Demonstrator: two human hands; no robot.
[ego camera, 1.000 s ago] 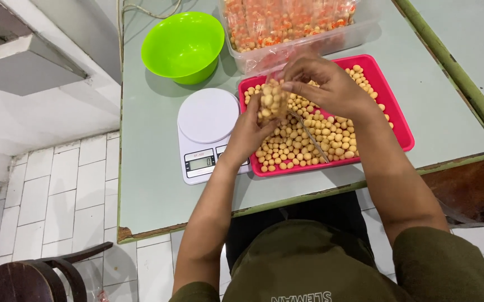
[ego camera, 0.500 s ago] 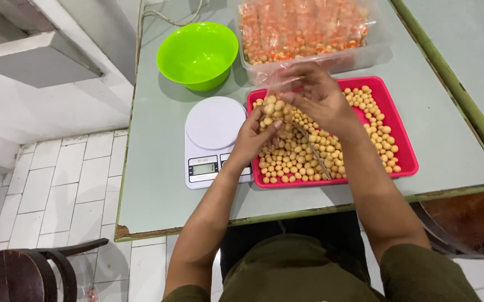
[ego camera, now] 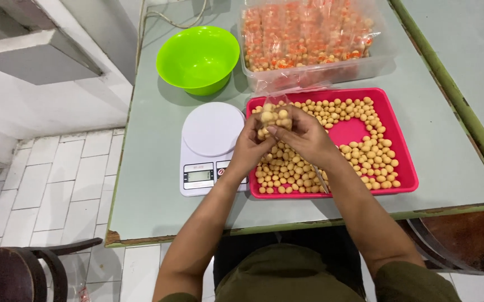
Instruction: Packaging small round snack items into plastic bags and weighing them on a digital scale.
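A small clear bag (ego camera: 275,116), filled with round tan snack balls, is held upright above the left end of the red tray (ego camera: 404,168), between both hands. The left hand (ego camera: 250,148) supports it from the side and below, fingers closed on the bag's lower part. The right hand (ego camera: 303,137) meets it from the other side, fingers closed on the bag at mid-height. The tray rests on the pale green bench (ego camera: 152,184) and carries loose snack balls (ego camera: 365,151), thickest along its near and right sides, with bare red at the centre. Just left of the tray sits a white kitchen scale (ego camera: 211,131), its platform unoccupied. Beyond the scale stands a lime green bowl (ego camera: 198,59). Beyond the tray, touching or nearly touching its far edge, is a clear plastic tub (ego camera: 309,39) packed with filled bags. A dark chair (ego camera: 12,274) stands on the tiled floor at lower left.
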